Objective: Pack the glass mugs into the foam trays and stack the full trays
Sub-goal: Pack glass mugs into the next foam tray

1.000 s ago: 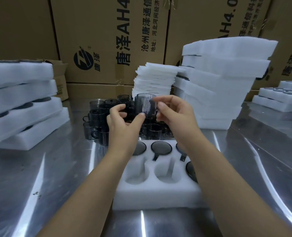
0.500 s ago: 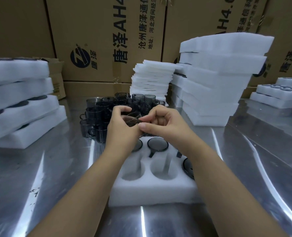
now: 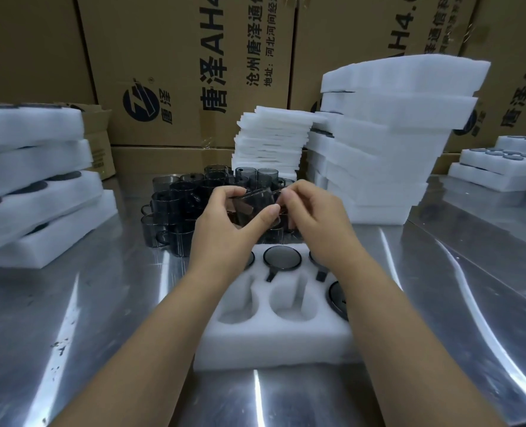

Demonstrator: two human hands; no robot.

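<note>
One tilted glass mug point(image 3: 257, 204), pinched between left hand point(image 3: 224, 232) and right hand point(image 3: 314, 220) over loose mugs point(image 3: 172, 208). Risk: a slip chips glass.

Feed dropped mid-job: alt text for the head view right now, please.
The left hand and right hand hold one smoky glass mug tilted above the far end of a white foam tray; its two near pockets are empty, others hold mugs. Loose mugs cluster behind it on the steel table, with foam tray stacks on either side and cardboard boxes behind.
</note>
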